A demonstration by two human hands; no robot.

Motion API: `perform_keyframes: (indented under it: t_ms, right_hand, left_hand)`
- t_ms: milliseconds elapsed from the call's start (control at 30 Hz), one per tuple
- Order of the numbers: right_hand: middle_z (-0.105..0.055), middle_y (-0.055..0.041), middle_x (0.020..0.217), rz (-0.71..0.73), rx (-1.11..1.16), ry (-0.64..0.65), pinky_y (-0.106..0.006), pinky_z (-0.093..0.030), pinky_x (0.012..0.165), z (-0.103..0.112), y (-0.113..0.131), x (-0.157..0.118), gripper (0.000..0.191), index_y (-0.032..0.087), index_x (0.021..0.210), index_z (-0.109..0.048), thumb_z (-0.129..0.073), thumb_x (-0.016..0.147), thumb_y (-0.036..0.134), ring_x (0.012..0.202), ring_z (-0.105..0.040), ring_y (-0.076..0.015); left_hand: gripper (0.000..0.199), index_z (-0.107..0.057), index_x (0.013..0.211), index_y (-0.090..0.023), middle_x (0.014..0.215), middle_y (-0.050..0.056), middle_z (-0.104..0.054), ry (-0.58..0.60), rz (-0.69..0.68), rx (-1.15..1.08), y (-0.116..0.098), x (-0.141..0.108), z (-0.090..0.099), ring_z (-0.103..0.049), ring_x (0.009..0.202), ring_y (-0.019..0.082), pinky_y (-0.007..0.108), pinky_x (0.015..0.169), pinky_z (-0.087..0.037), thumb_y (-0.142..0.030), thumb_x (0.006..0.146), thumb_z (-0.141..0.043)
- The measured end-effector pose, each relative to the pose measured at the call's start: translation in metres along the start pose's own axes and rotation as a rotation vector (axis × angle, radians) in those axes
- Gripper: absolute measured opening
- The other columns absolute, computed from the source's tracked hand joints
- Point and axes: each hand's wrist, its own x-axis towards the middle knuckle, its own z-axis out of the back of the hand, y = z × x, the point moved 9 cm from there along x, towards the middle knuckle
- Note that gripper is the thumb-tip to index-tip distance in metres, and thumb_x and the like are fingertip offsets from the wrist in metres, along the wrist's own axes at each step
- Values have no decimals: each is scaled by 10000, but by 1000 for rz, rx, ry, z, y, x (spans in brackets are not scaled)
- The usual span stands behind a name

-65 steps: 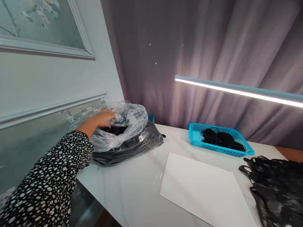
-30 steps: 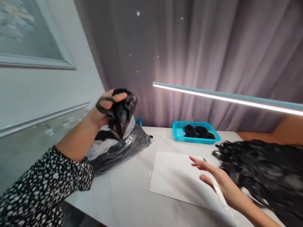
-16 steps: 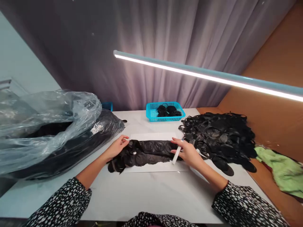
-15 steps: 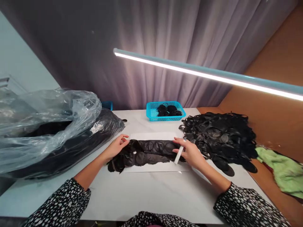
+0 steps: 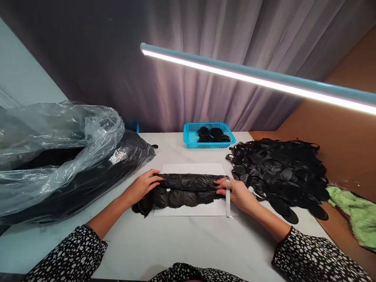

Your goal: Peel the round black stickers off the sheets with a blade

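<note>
My left hand (image 5: 143, 187) and right hand (image 5: 239, 195) press apart on either end of the folded black looped strip (image 5: 188, 182), centred on the white sheet (image 5: 190, 169); even pressure keeps the fold flat

The left hand (image 5: 142, 187) and right hand (image 5: 237, 194) hide parts of the black bundle (image 5: 188, 190). The clear plastic bag (image 5: 58, 133) runs off the left edge, the green cloth (image 5: 355, 219) off the right, and a blue object (image 5: 132, 126) sits mostly hidden behind the bag.
</note>
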Motion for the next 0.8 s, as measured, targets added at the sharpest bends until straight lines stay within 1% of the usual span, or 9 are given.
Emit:
perform_keyframes:
  t_ms: [100,233,333,400,533,600,633,733,800]
  right_hand:
    - [-749,-72,898,-106,12,-25,-348,-524,760,26,0,17,300,193,877,-764,-579,870,429,819,-683,-246]
    - [-692,-35,688,-135,56,-184,-262,-445,595,82,16,58,468,144,772,-746,-615,789,593,646,-615,-183]
    - [-643,-22,630,-111,126,-279,-239,-387,525,120,37,86,518,130,754,-733,-667,714,642,564,-550,-144]
    - [-630,-19,625,-69,126,-354,-239,-375,510,144,56,94,508,140,772,-737,-686,699,640,553,-534,-138]
    - [-678,-34,703,25,51,-385,-262,-436,564,160,84,84,420,176,796,-754,-691,742,588,636,-599,-172]
    - [-724,-46,811,46,14,-307,-292,-494,670,142,81,69,351,195,823,-762,-679,786,534,744,-654,-204]
    - [-738,-50,870,51,-4,-253,-313,-510,736,127,75,59,316,206,848,-764,-669,808,505,803,-672,-218]
    - [-748,-60,955,46,-49,-56,-377,-516,847,69,45,21,252,234,894,-764,-631,856,445,896,-689,-249]
    - [-751,-68,943,24,-23,127,-403,-519,860,30,25,-9,251,237,849,-760,-612,874,438,946,-685,-270]
  left_hand:
    - [327,-719,1026,-246,1088,46,-700,-36,30,7,7,14,23,-655,998,230,339,925,-491,-401,920,-452]
    - [328,-723,1028,-221,976,31,-741,-133,95,30,9,45,74,-680,851,218,313,822,-509,-407,893,-488]
    - [308,-732,990,-200,942,31,-739,-245,129,43,-2,65,124,-676,835,217,301,790,-510,-397,847,-544]
    - [300,-731,991,-189,831,21,-726,-327,183,10,-12,69,156,-657,668,185,284,671,-520,-366,822,-559]
    - [288,-727,1022,-213,866,8,-711,-423,134,77,-43,57,189,-642,696,172,285,706,-510,-250,808,-538]
    - [285,-736,980,-241,899,1,-708,-426,54,131,-54,42,179,-645,774,194,310,771,-502,-208,803,-515]
    - [303,-736,973,-257,935,-3,-708,-382,10,128,-57,33,164,-650,821,204,321,800,-499,-193,806,-493]
    - [389,-734,981,-280,1015,5,-708,-115,-59,66,-52,-1,88,-652,951,215,342,883,-486,-123,774,-445]
    - [387,-740,927,-273,931,24,-708,94,-30,89,-44,-30,34,-660,876,214,336,797,-499,-80,745,-459]
